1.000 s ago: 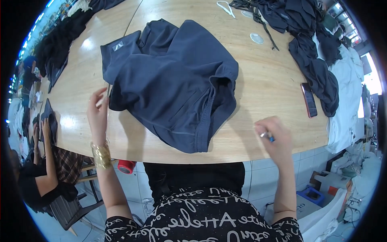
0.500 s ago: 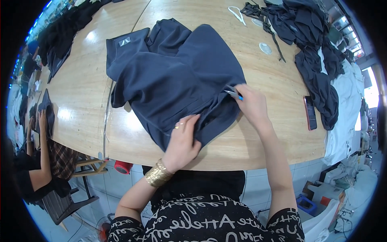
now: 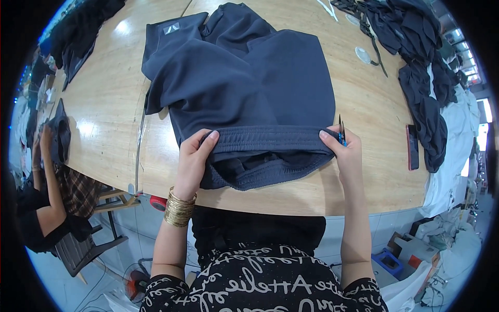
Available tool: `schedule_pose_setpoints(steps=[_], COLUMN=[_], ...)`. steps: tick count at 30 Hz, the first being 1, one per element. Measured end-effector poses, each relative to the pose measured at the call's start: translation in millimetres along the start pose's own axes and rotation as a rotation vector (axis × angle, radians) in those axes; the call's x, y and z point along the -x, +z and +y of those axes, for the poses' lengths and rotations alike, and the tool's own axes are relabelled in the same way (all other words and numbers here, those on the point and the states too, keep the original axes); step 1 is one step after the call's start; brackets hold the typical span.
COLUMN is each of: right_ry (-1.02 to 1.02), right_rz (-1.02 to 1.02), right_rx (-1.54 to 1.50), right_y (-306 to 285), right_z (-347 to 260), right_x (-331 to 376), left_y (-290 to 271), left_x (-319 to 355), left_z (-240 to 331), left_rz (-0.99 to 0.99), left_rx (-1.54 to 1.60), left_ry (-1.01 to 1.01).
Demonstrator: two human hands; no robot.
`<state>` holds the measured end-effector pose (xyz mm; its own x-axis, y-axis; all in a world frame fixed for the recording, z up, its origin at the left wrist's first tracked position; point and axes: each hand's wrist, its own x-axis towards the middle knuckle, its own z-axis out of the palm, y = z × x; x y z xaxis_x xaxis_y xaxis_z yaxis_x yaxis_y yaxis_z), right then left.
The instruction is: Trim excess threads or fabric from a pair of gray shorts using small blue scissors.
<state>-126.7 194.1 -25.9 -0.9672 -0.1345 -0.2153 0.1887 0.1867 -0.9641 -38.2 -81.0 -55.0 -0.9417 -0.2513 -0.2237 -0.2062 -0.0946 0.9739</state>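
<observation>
Waistband [image 3: 267, 138] and hands have been shifted since the earlier frame: the waistband is now turned toward the person and drawn out between both hands. One small pale patch with a dark mark [image 3: 171, 28] is seen on the navy garment [image 3: 254, 78], and white script is printed across one black shirt [image 3: 249, 281]. Two pale discs [image 3: 363, 55] and one phone [image 3: 412, 148] are laid on the counter [image 3: 374, 104]. The garment is spread on the counter ahead of both hands, its waistband touched by each. By the left hand [image 3: 193, 161], one end is pinched, thumb on top; by the right hand [image 3: 348, 151], closed likewise, the other end is gripped, with one small pair of snips [image 3: 341, 130] held too, blades pointing away from the person.
</observation>
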Motion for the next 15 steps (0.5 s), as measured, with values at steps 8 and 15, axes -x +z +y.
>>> schedule_pose_setpoints(steps=[8,15], right_ry=[-0.042,-0.107], right_rz=[0.005,0.053], right_rx=[0.109,0.104], right_y=[2.6,5.6], right_z=[-9.0,-10.6], right_x=[0.2,5.4], left_y=[-7.1,-8.3], left_x=[1.4,5.9], left_z=[2.2,5.3], left_rz=[0.012,0.038], left_rx=[-0.064,-0.204], left_ry=[0.049,0.142])
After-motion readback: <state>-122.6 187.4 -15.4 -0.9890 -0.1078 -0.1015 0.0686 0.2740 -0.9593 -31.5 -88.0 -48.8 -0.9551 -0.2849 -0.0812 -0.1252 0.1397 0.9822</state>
